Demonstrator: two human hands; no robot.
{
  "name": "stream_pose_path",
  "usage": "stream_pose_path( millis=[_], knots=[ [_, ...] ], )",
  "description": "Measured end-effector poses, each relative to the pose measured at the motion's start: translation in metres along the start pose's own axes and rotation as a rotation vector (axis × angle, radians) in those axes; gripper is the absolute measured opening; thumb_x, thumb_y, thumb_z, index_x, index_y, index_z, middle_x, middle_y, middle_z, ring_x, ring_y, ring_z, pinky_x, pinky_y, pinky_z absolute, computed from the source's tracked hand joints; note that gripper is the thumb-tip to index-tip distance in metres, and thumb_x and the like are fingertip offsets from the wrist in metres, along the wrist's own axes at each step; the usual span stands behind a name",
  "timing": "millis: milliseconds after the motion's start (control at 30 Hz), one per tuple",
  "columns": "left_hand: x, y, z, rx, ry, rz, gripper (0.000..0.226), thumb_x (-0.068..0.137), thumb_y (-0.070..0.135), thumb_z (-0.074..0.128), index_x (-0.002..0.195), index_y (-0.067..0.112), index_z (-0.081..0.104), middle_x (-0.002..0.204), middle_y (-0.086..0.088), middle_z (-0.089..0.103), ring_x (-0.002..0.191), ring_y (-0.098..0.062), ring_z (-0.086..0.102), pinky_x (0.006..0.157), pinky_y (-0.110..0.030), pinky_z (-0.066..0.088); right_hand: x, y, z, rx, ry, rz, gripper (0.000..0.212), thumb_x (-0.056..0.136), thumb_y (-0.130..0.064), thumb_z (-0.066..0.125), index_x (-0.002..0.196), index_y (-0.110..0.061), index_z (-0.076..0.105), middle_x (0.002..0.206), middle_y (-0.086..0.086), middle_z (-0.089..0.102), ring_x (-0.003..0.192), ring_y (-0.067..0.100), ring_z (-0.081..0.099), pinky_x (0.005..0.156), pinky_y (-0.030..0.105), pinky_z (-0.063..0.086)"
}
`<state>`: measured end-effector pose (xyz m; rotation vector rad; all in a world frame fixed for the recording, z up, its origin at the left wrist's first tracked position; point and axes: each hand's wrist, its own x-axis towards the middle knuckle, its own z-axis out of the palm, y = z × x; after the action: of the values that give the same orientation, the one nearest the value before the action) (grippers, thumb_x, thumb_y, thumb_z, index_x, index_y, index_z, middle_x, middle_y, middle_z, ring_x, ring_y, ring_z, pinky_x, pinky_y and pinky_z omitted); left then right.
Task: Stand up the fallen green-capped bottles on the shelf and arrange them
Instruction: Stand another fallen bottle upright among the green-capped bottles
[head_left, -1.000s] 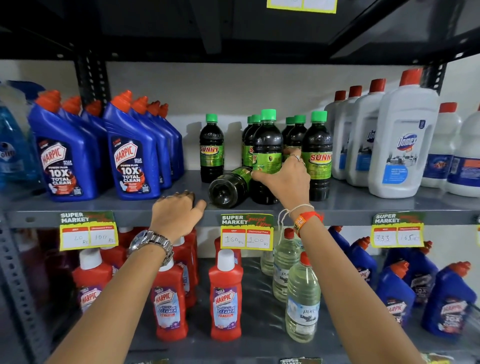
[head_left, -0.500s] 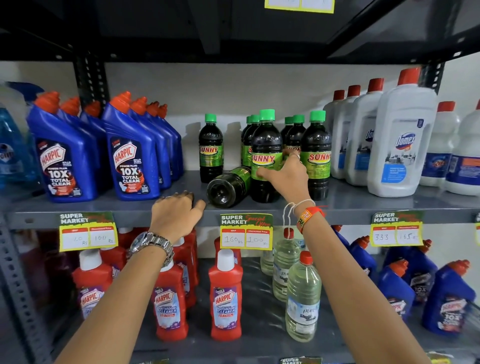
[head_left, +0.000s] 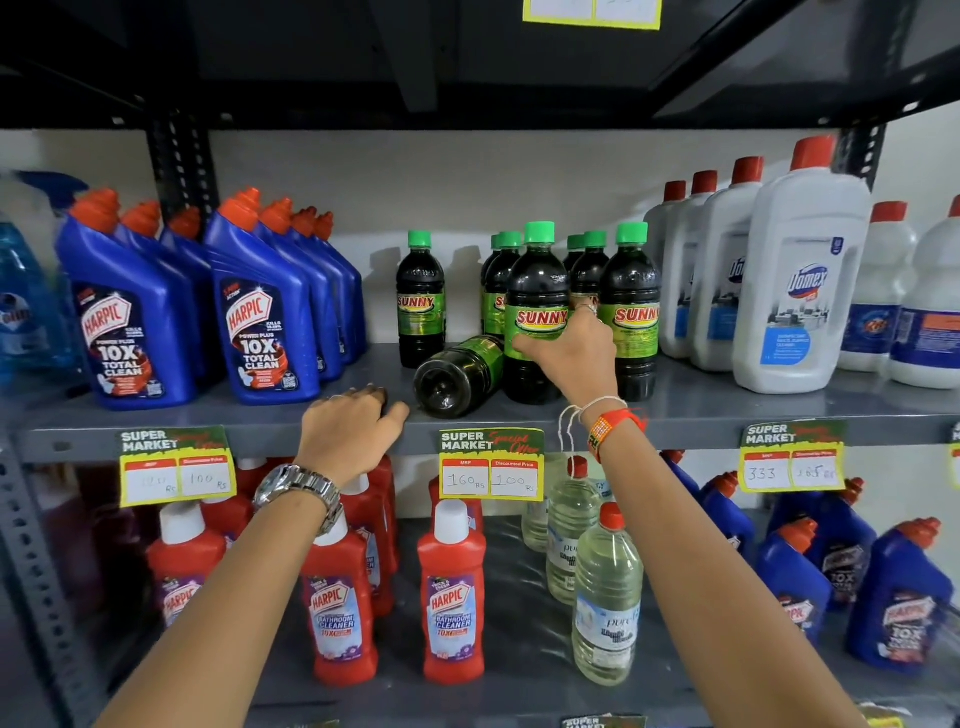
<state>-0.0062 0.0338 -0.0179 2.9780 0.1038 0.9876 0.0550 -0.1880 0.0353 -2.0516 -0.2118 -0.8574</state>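
Turned label-forward since before, an upright bottle (head_left: 535, 312) sits in the right hand (head_left: 574, 358)'s grip; left hand (head_left: 348, 431) rests flat near the fallen bottle (head_left: 460, 376).

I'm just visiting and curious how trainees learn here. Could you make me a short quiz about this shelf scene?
1. True or false: every green-capped bottle on the shelf stands upright.
2. Which hand grips the front upright bottle? A) left hand B) right hand
3. Fill in: the fallen bottle lies with its ____ toward the camera.

Key
1. False: one lies on its side.
2. B; the left hand rests on the shelf edge, holding nothing.
3. Base.
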Motion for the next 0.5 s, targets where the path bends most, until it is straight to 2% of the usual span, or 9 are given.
stream_pose_path(
  millis=[100, 167, 233, 267, 333, 400, 500],
  knots=[
    [0.001, -0.005, -0.003, 0.053, -0.112, 0.059, 0.042, 0.090, 0.041, 0.030, 0.113, 0.016, 0.056, 0.114, -0.010, 0.061, 0.100, -0.029, 0.057, 0.061, -0.032, 0.031, -0.002, -0.003, -0.003, -0.020, -0.032, 0.024, 0.051, 0.065, -0.040, 0.077, 0.089, -0.008, 0.044, 0.082, 0.004, 0.053, 0.080, 0.025, 0.056, 0.065, 0.031, 0.043],
    [0.000, -0.007, -0.002, 0.069, -0.170, 0.082, 0.047, 0.090, 0.045, 0.029, 0.121, 0.020, 0.053, 0.120, -0.008, 0.059, 0.101, -0.028, 0.056, 0.058, -0.029, 0.030, -0.006, -0.005, -0.011, -0.062, -0.037, 0.003, 0.060, 0.066, -0.039, 0.076, 0.104, -0.003, 0.047, 0.095, 0.011, 0.060, 0.093, 0.031, 0.060, 0.072, 0.036, 0.049],
    [-0.004, -0.006, -0.003, 0.017, -0.124, 0.030, 0.054, 0.087, 0.055, 0.026, 0.120, 0.023, 0.054, 0.120, -0.005, 0.061, 0.100, -0.025, 0.059, 0.057, -0.029, 0.033, -0.012, -0.009, -0.018, -0.132, 0.040, -0.042, 0.078, 0.066, -0.042, 0.076, 0.123, -0.002, 0.041, 0.115, 0.016, 0.056, 0.106, 0.033, 0.056, 0.082, 0.039, 0.048],
    [-0.008, -0.006, -0.004, -0.006, -0.090, 0.006, 0.059, 0.086, 0.060, 0.025, 0.121, 0.024, 0.055, 0.123, -0.004, 0.061, 0.103, -0.024, 0.059, 0.061, -0.030, 0.037, -0.015, -0.014, -0.020, -0.149, 0.104, -0.064, 0.081, 0.066, -0.045, 0.075, 0.126, -0.005, 0.039, 0.120, 0.016, 0.052, 0.109, 0.033, 0.054, 0.082, 0.038, 0.047],
    [-0.013, -0.003, -0.006, -0.032, -0.079, -0.018, 0.065, 0.085, 0.064, 0.024, 0.127, 0.023, 0.053, 0.133, -0.001, 0.057, 0.112, -0.024, 0.057, 0.076, -0.034, 0.044, -0.019, -0.031, -0.026, -0.159, 0.192, -0.137, 0.073, 0.067, -0.049, 0.073, 0.121, -0.009, 0.044, 0.118, 0.014, 0.049, 0.105, 0.032, 0.055, 0.077, 0.035, 0.046],
    [-0.023, -0.032, -0.013, 0.005, 0.006, -0.043, 0.068, 0.084, 0.065, 0.023, 0.124, 0.021, 0.056, 0.124, -0.004, 0.063, 0.107, -0.024, 0.060, 0.078, -0.035, 0.046, -0.028, -0.074, -0.005, -0.116, 0.125, -0.219, 0.066, 0.069, -0.051, 0.070, 0.117, -0.010, 0.048, 0.114, 0.013, 0.054, 0.102, 0.031, 0.057, 0.077, 0.034, 0.047],
    [-0.023, -0.031, -0.014, 0.029, 0.072, -0.021, 0.070, 0.082, 0.065, 0.023, 0.116, 0.018, 0.061, 0.106, -0.005, 0.070, 0.094, -0.023, 0.064, 0.071, -0.033, 0.048, -0.022, -0.103, 0.010, -0.268, -0.077, -0.287, 0.059, 0.074, -0.051, 0.065, 0.110, -0.007, 0.051, 0.107, 0.014, 0.062, 0.100, 0.033, 0.060, 0.073, 0.035, 0.047]
  ],
)
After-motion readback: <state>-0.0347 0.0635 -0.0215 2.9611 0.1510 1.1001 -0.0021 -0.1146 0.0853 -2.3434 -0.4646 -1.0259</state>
